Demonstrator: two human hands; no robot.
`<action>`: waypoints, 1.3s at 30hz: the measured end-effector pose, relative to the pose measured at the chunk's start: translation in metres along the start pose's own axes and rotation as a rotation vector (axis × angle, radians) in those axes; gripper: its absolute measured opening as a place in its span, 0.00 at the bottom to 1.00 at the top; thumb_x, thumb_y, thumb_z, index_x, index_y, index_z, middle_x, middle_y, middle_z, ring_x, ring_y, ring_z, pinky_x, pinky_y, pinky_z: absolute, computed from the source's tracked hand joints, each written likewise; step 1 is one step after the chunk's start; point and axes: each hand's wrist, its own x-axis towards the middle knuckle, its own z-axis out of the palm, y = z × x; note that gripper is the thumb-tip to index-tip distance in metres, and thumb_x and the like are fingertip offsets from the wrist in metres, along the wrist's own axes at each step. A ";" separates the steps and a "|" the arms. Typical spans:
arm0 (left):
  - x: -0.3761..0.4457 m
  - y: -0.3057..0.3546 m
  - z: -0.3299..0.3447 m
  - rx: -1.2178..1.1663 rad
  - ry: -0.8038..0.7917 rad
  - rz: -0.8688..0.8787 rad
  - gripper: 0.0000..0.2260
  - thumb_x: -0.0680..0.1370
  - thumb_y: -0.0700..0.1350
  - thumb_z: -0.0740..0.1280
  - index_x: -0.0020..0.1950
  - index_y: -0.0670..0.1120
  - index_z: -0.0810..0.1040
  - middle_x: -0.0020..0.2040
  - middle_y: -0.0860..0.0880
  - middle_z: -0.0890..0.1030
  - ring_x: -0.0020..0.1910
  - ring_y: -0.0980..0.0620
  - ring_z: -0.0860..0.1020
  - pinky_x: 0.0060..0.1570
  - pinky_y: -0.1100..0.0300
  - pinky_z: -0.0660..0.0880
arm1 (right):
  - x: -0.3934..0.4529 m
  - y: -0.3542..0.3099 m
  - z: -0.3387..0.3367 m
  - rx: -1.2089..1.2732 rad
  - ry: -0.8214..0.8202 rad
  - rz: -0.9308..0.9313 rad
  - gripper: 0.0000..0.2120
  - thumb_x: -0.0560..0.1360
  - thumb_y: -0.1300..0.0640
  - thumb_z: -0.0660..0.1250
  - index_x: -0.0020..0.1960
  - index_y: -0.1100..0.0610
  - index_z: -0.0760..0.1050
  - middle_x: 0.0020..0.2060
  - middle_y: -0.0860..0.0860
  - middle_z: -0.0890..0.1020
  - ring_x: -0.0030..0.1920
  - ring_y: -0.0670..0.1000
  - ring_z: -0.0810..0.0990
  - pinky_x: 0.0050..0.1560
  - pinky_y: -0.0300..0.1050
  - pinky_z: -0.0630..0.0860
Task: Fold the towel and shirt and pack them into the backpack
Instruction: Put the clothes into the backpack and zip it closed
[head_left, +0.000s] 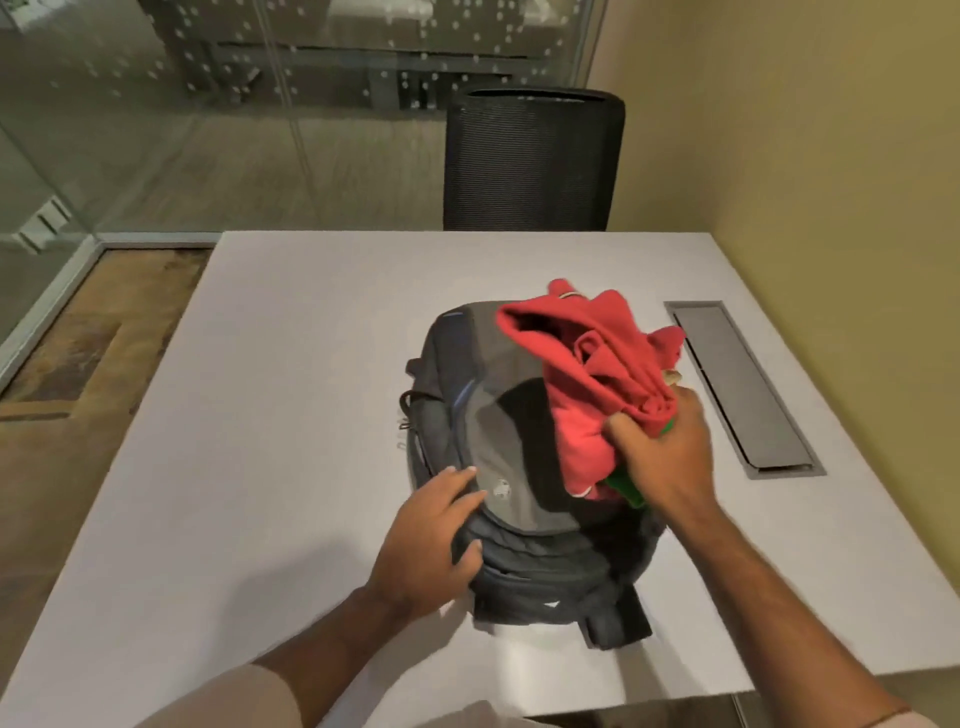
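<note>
A dark grey backpack (498, 467) lies flat on the white table (291, 395), its top end toward me. A crumpled red garment (587, 364) rests on the backpack's right side. My right hand (660, 452) grips the near end of that red bundle, and a strip of green cloth (626, 486) shows just beneath the hand. Whether the green cloth is inside the backpack is hidden by the red fabric. My left hand (426, 535) lies flat on the backpack's near left edge, fingers spread.
A grey cable-tray lid (737, 384) is set into the table at the right. A black mesh chair (532, 161) stands behind the far edge. Glass partition on the left, beige wall on the right.
</note>
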 end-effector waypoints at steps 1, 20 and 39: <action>0.008 0.007 0.005 0.009 -0.034 0.054 0.26 0.70 0.50 0.69 0.68 0.47 0.77 0.73 0.50 0.72 0.74 0.48 0.67 0.72 0.52 0.65 | 0.005 0.008 -0.011 -0.012 0.041 0.013 0.16 0.62 0.47 0.70 0.48 0.43 0.73 0.49 0.54 0.78 0.49 0.55 0.80 0.54 0.54 0.77; 0.045 0.034 0.022 0.243 -0.565 0.024 0.42 0.68 0.73 0.62 0.79 0.59 0.58 0.80 0.61 0.51 0.79 0.59 0.42 0.76 0.52 0.36 | -0.017 0.196 -0.088 -0.920 -0.206 0.244 0.41 0.62 0.24 0.57 0.67 0.48 0.68 0.65 0.58 0.69 0.60 0.62 0.70 0.57 0.62 0.70; 0.044 0.061 0.038 0.218 -0.286 -0.058 0.26 0.79 0.63 0.47 0.59 0.56 0.82 0.69 0.58 0.76 0.77 0.50 0.63 0.75 0.56 0.49 | 0.004 0.200 -0.084 -0.766 -0.238 0.334 0.36 0.70 0.34 0.63 0.73 0.50 0.65 0.63 0.59 0.70 0.59 0.64 0.72 0.60 0.59 0.72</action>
